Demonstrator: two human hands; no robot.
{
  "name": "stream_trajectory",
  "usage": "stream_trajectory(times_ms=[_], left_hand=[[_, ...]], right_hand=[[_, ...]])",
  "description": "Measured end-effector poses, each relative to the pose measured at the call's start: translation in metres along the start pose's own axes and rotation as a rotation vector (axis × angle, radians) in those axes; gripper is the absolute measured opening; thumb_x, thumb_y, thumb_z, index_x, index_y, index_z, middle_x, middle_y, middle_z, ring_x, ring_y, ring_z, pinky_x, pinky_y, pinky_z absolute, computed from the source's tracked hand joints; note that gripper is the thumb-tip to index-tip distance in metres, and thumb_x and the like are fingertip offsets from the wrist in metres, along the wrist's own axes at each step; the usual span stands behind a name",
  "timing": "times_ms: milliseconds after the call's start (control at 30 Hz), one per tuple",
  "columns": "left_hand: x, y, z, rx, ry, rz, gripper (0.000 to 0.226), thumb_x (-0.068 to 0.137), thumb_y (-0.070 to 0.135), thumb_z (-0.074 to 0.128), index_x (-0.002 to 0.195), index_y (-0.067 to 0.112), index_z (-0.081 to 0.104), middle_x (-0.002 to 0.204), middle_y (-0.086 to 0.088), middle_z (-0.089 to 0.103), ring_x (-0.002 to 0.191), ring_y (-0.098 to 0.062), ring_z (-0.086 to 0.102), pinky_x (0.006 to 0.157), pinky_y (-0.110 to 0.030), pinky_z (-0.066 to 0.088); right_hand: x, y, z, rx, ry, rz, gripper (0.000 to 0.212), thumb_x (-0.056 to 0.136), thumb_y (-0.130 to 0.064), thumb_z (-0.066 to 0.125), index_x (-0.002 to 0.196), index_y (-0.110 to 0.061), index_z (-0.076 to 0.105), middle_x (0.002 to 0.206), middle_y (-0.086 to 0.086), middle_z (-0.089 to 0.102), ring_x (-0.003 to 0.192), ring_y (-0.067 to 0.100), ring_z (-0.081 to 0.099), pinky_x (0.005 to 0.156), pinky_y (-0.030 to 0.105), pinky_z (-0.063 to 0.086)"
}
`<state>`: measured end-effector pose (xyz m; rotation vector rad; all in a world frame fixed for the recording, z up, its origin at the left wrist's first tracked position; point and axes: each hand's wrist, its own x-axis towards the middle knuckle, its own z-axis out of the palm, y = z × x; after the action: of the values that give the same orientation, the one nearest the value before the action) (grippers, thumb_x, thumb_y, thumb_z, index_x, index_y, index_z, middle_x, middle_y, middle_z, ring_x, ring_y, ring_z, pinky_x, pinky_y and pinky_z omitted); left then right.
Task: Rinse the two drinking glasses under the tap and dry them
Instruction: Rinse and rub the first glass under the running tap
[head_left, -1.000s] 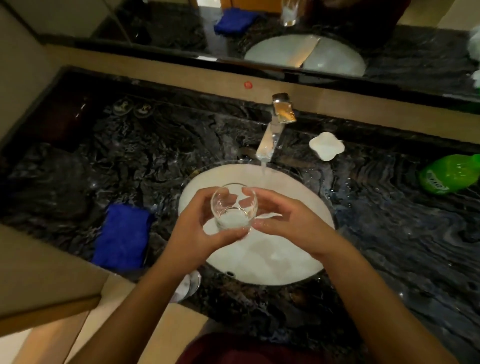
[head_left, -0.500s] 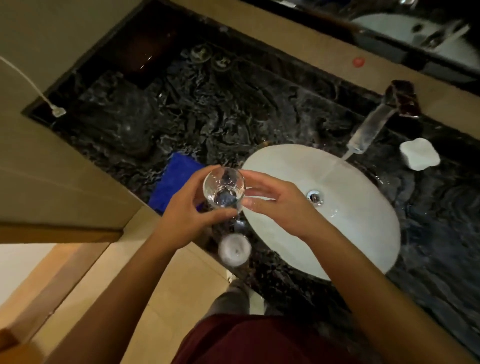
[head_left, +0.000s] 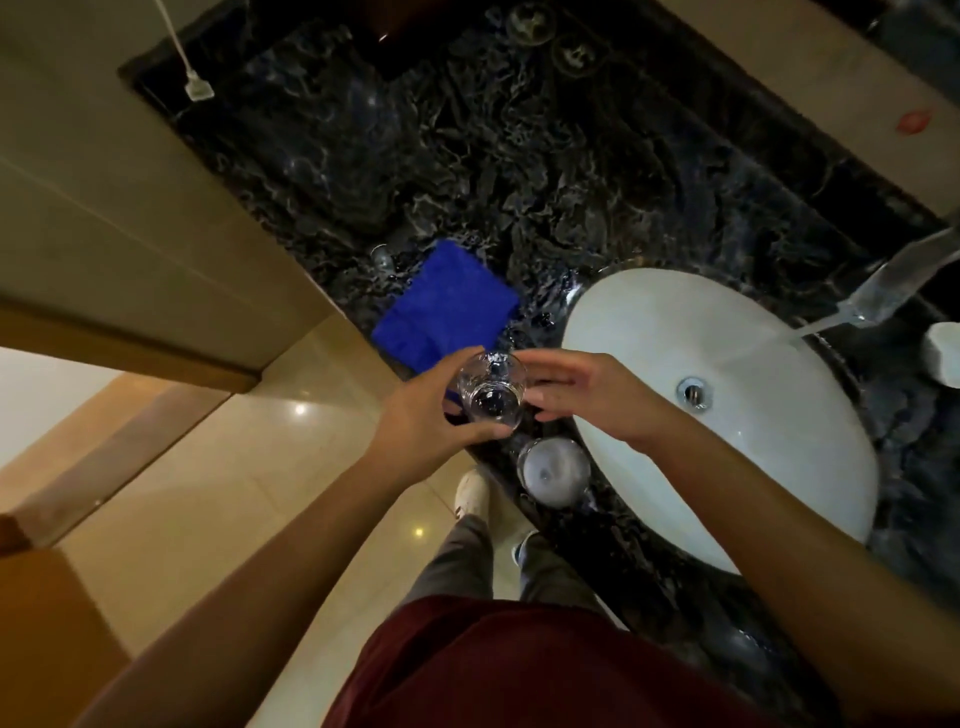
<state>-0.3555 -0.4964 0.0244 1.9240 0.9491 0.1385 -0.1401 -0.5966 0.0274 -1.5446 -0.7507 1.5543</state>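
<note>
A left hand (head_left: 423, 410) grips a clear drinking glass (head_left: 491, 391) beside the white sink (head_left: 779, 467), the right hand's (head_left: 587, 392) relaxed fingers touching it, near a blue cloth (head_left: 447, 306).

A single wide-angle camera sat on the person's head and looked steeply down, close over both forearms. The view was tilted, so the dark marble counter (head_left: 545, 171) ran diagonally from upper left to lower right. The white basin (head_left: 649, 332) lay at right, the tiled floor (head_left: 249, 467) at lower left, and the person's own legs below.
</note>
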Motion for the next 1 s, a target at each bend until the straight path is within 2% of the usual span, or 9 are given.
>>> stream_trajectory(times_ms=[33,133,200,300,400,467,600,767,1000], left_hand=[[-0.001,-0.003,0.003,-0.005,0.009,-0.001,0.091,0.066,0.048,0.093,0.145,0.033,0.05,0.121,0.026,0.061,0.099,-0.005,0.068,0.087,-0.01,0.052],[-0.003,-0.013,0.01,-0.044,-0.013,-0.015,0.086,0.068,0.044,0.094,0.142,0.034,0.051,0.126,0.021,0.065,0.102,-0.005,0.07,0.094,-0.028,0.058],[-0.004,-0.019,0.013,-0.048,-0.024,-0.027,0.087,0.067,0.045,0.093,0.143,0.035,0.051,0.128,0.018,0.067,0.103,-0.004,0.07,0.095,-0.032,0.058],[-0.005,-0.019,0.015,-0.021,-0.029,-0.048,0.088,0.067,0.042,0.094,0.143,0.035,0.05,0.129,0.017,0.067,0.101,-0.002,0.07,0.093,-0.022,0.056],[-0.006,-0.018,0.017,-0.003,-0.016,-0.05,0.089,0.068,0.034,0.095,0.145,0.03,0.051,0.129,0.016,0.065,0.104,-0.002,0.066,0.087,-0.001,0.045],[-0.005,-0.018,0.019,0.007,-0.008,-0.046,0.089,0.068,0.03,0.096,0.145,0.028,0.051,0.127,0.018,0.062,0.106,-0.004,0.065,0.084,0.003,0.04],[-0.005,-0.017,0.023,0.067,0.0,-0.048,0.089,0.07,0.032,0.094,0.146,0.03,0.05,0.127,0.022,0.059,0.107,-0.008,0.065,0.083,0.003,0.037],[-0.008,-0.017,0.027,0.149,-0.016,-0.076,0.091,0.071,0.043,0.091,0.148,0.038,0.044,0.134,0.009,0.066,0.107,-0.009,0.066,0.082,0.0,0.033],[-0.009,-0.023,0.03,0.155,-0.027,-0.059,0.091,0.072,0.045,0.09,0.149,0.038,0.042,0.133,0.006,0.065,0.103,-0.009,0.064,0.086,-0.012,0.042]], right_hand=[[0.001,0.002,0.0,0.007,-0.01,0.011,0.044,0.094,0.001,0.069,0.126,-0.03,0.067,0.123,0.002,0.075,0.114,0.016,0.072,0.091,0.038,0.062],[0.005,0.01,-0.001,0.023,-0.03,0.043,0.045,0.092,0.004,0.07,0.124,-0.028,0.068,0.121,0.0,0.075,0.109,0.014,0.072,0.09,0.037,0.062],[0.007,0.015,-0.001,0.03,-0.028,0.061,0.046,0.09,0.004,0.072,0.126,-0.025,0.068,0.123,0.002,0.074,0.111,0.016,0.072,0.087,0.035,0.062],[0.008,0.023,0.0,0.045,-0.017,0.059,0.047,0.088,0.005,0.073,0.126,-0.022,0.068,0.123,0.003,0.075,0.113,0.016,0.072,0.091,0.034,0.061],[0.008,0.027,0.001,0.053,-0.009,0.034,0.046,0.088,0.006,0.074,0.125,-0.02,0.069,0.121,0.002,0.075,0.116,0.015,0.071,0.093,0.03,0.059],[0.008,0.028,0.001,0.067,-0.007,0.032,0.047,0.087,0.007,0.074,0.126,-0.018,0.068,0.123,0.003,0.075,0.118,0.017,0.07,0.092,0.029,0.059],[0.01,0.03,-0.002,0.08,-0.016,0.041,0.049,0.085,0.011,0.074,0.126,-0.016,0.068,0.122,0.003,0.075,0.116,0.015,0.07,0.092,0.029,0.058],[0.009,0.035,-0.003,0.043,-0.017,0.045,0.052,0.083,0.013,0.075,0.123,-0.018,0.068,0.12,0.0,0.074,0.116,0.015,0.07,0.098,0.03,0.057],[0.007,0.035,-0.003,-0.002,-0.01,0.054,0.053,0.082,0.014,0.076,0.125,-0.017,0.067,0.116,-0.004,0.074,0.11,0.005,0.071,0.097,0.026,0.056]])
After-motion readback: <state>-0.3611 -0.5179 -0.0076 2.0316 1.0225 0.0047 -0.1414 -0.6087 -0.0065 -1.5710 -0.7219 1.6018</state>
